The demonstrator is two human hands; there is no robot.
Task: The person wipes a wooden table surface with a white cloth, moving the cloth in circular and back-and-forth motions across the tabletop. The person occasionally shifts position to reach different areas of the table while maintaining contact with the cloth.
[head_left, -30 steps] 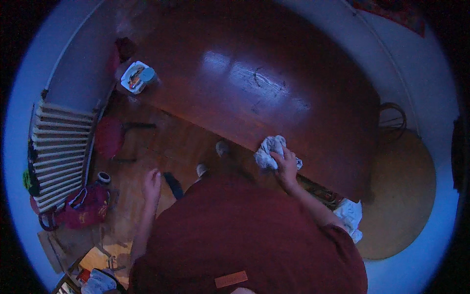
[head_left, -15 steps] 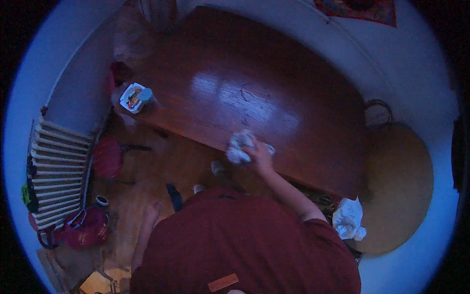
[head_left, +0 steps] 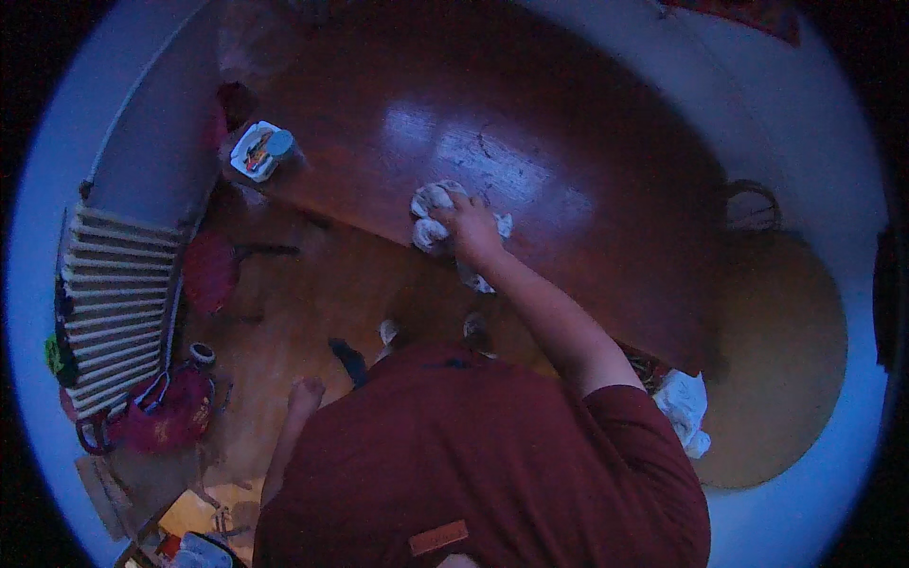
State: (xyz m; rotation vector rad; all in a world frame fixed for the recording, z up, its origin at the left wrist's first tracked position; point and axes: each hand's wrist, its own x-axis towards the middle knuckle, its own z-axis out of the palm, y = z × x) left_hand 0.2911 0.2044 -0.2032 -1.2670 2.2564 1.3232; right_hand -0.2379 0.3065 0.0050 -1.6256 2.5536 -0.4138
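Note:
My right hand is closed on a crumpled white cloth, which spreads out around the fingers. The cloth lies at the near edge of the long brown wooden table, and part of it hangs past that edge. Pale light from above glares off the tabletop just beyond the hand, with thin dark marks showing in it. My left hand hangs low at my side, above the floor and away from the table. Its fingers are too dim and small to make out.
A white tray of small items with a blue-lidded container sits at the table's left end. Right: a round tan tabletop and a white bag. Left: a radiator, red stool and dark red bag.
My right hand has moved the cloth left and away from me along the table's near edge. The view has shifted slightly, and my left hand still hangs at my side.

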